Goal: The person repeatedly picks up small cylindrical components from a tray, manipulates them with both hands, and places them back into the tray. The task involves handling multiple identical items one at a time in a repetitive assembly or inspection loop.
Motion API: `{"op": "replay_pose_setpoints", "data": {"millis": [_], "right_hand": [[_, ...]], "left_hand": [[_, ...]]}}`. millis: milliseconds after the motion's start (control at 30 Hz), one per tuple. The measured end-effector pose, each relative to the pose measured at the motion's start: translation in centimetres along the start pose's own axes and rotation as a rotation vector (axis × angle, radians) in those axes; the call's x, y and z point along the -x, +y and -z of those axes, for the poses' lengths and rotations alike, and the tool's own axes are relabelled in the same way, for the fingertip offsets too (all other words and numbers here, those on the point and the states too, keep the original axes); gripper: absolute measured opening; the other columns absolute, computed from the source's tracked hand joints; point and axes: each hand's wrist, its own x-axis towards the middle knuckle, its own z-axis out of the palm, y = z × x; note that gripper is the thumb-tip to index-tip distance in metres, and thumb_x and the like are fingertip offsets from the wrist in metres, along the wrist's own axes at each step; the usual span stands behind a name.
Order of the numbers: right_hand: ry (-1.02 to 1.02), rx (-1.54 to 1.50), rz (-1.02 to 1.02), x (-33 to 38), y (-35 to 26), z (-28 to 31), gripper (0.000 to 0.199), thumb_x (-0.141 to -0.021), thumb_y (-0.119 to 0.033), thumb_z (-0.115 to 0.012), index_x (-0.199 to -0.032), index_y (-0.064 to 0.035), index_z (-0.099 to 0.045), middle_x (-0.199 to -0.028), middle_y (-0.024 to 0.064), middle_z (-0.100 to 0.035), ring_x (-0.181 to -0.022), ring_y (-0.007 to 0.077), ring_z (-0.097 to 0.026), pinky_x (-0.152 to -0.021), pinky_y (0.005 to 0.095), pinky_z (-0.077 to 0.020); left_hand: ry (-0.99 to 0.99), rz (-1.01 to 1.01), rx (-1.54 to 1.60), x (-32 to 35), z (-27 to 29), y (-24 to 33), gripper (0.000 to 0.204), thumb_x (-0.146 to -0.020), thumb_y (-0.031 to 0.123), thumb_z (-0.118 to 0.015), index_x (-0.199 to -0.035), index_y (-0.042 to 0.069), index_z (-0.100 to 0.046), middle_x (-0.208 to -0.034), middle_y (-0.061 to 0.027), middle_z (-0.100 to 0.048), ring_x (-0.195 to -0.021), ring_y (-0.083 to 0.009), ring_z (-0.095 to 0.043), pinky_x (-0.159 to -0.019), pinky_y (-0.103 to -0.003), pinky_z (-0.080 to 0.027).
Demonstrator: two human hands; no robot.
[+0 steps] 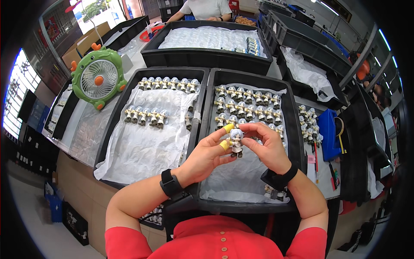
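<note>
A small figurine with pale hair, a white outfit and dark boots stands upright between my two hands, above the right-hand black tray. My left hand, with yellow wraps on two fingertips, closes on its left side. From the other side my right hand pinches it with thumb and forefinger near the head. Rows of similar figurines lie on white paper in that tray's far half, partly hidden by my hands. The left-hand black tray holds two shorter rows of figurines.
A green fan stands at the left. Beyond the trays, a larger black tray sits before another person. To the right are a blue bin, loose figurines, a brush and stacked black crates.
</note>
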Motion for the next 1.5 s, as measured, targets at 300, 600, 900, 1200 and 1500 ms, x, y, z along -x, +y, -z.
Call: {"op": "replay_pose_setpoints", "data": {"millis": [300, 600, 900, 1200, 1500], "right_hand": [[-0.049, -0.138, -0.150, 0.0, 0.6, 0.0, 0.030, -0.085, -0.005, -0.058, -0.116, -0.0013, -0.057, -0.101, 0.0068, -0.062, -0.090, 0.0121, -0.060, -0.081, 0.0262, -0.0477], [-0.065, -0.180, -0.171, -0.1, 0.8, -0.1, 0.031, -0.086, -0.004, -0.057, -0.116, -0.0015, -0.057, -0.102, 0.0063, -0.062, -0.093, 0.0125, -0.059, -0.083, 0.0265, -0.0473], [-0.023, 0.002, -0.039, 0.0, 0.4, -0.2, 0.035, -0.079, -0.002, -0.063, -0.114, -0.0035, -0.059, -0.099, 0.0071, -0.059, -0.087, 0.0152, -0.060, -0.082, 0.0278, -0.0476], [-0.007, 0.253, 0.165, 0.3, -1.7, -0.7, 0.037, -0.072, -0.005, -0.072, -0.108, -0.0058, -0.062, -0.096, 0.0073, -0.060, -0.087, 0.0185, -0.059, -0.077, 0.0280, -0.0472], [0.015, 0.132, 0.192, 0.4, -1.3, -1.3, 0.031, -0.072, -0.007, -0.072, -0.102, -0.0047, -0.063, -0.096, 0.0064, -0.061, -0.084, 0.0169, -0.059, -0.075, 0.0268, -0.0469]], "left_hand": [[0.029, 0.022, 0.016, 0.1, -0.4, 0.3, 0.044, -0.094, 0.009, -0.044, -0.137, 0.009, -0.033, -0.120, -0.0064, -0.052, -0.104, -0.0191, -0.057, -0.088, -0.036, -0.049], [0.013, 0.041, 0.067, 0.0, 0.3, 0.2, 0.042, -0.095, 0.014, -0.046, -0.136, 0.009, -0.035, -0.121, -0.0078, -0.051, -0.107, -0.0224, -0.057, -0.088, -0.035, -0.049], [0.113, -0.067, -0.221, 0.1, -0.4, -0.1, 0.050, -0.090, 0.010, -0.055, -0.137, 0.010, -0.036, -0.115, -0.0039, -0.052, -0.101, -0.0149, -0.056, -0.087, -0.029, -0.047], [0.119, -0.082, -0.127, 0.3, -0.6, 0.3, 0.032, -0.097, 0.027, -0.044, -0.121, 0.007, -0.044, -0.100, -0.0024, -0.055, -0.072, -0.0090, -0.050, -0.063, -0.022, -0.041], [-0.007, 0.090, 0.041, 0.3, -0.1, 0.4, 0.035, -0.098, 0.038, -0.036, -0.105, 0.008, -0.051, -0.085, -0.0007, -0.051, -0.062, -0.0104, -0.043, -0.056, -0.023, -0.035]]}}
